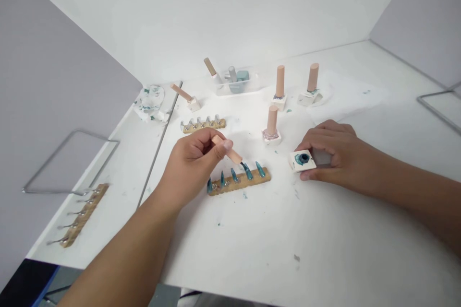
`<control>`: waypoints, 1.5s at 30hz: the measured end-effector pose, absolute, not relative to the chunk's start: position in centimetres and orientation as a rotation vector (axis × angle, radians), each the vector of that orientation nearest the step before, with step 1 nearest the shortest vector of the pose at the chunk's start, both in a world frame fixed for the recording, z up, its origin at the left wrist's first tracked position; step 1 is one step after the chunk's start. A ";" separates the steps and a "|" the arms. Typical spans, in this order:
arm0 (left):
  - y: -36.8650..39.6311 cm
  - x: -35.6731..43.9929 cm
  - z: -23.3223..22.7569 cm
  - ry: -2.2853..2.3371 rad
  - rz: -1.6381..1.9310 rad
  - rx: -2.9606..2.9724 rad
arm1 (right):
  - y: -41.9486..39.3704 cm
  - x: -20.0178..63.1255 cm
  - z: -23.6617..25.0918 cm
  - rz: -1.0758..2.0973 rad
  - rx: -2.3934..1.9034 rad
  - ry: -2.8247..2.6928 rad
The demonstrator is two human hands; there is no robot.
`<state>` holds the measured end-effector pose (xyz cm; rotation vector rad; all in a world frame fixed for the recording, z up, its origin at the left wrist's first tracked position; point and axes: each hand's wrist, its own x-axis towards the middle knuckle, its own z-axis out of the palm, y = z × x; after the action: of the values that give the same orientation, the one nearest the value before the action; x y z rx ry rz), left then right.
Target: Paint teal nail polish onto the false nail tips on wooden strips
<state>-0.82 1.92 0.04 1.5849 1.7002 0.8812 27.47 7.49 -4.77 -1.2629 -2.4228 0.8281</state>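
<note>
Left hand (196,153) brushes nails (236,175), table edge (201,292) close.

You see no readable text, label, brand, number or sign anywhere: white nail-polish bottles, wooden strips with nail tips, white tabletop all unmarked

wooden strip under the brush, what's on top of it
Five teal-painted nail tips stand along the wooden strip. The brush in the left hand touches the fourth one. The strip's left end is partly covered by that hand.
</note>
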 end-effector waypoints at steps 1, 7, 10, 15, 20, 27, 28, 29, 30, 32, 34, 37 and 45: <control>2.0 -0.8 0.0 1.734 0.916 1.581 | 7.5 27.5 -4.8 0.833 -1.260 -2.421; 2.1 -1.1 -0.1 1.729 1.031 1.571 | 7.5 27.5 -4.7 0.812 -1.251 -2.423; 1.7 -1.3 -0.2 1.606 0.959 1.593 | 7.5 27.4 -4.7 0.817 -1.257 -2.424; 1.6 -0.9 -0.2 1.574 0.828 1.602 | 7.5 27.5 -4.8 0.806 -1.252 -2.431; 2.1 -0.8 0.0 1.795 1.025 1.589 | 7.5 27.5 -5.0 0.804 -1.253 -2.423; 2.0 -1.5 0.2 1.764 1.254 1.540 | 7.4 27.5 -4.8 0.815 -1.268 -2.426; 2.0 -1.6 0.2 1.753 1.270 1.528 | 7.4 27.5 -4.7 0.816 -1.269 -2.427; 2.0 -1.7 0.1 1.743 1.285 1.515 | 7.4 27.5 -4.8 0.812 -1.265 -2.431; 2.0 -1.8 0.1 1.733 1.296 1.502 | 7.4 27.5 -4.8 0.801 -1.257 -2.436; 2.1 -2.0 0.0 1.715 1.327 1.480 | 7.4 27.6 -5.0 0.768 -1.243 -2.444; 2.2 -2.2 -0.1 1.688 1.359 1.465 | 7.5 27.7 -5.2 0.740 -1.241 -2.450; 2.5 -2.5 -0.4 1.640 1.396 1.447 | 7.5 27.7 -5.3 0.732 -1.247 -2.469; 2.9 -2.8 -1.4 1.477 1.439 1.440 | 7.5 27.4 -5.3 0.605 -1.330 -2.458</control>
<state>-2.85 2.94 -1.41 1.4401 1.4775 1.4393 27.36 7.53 -5.34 -1.3300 -2.4578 0.6053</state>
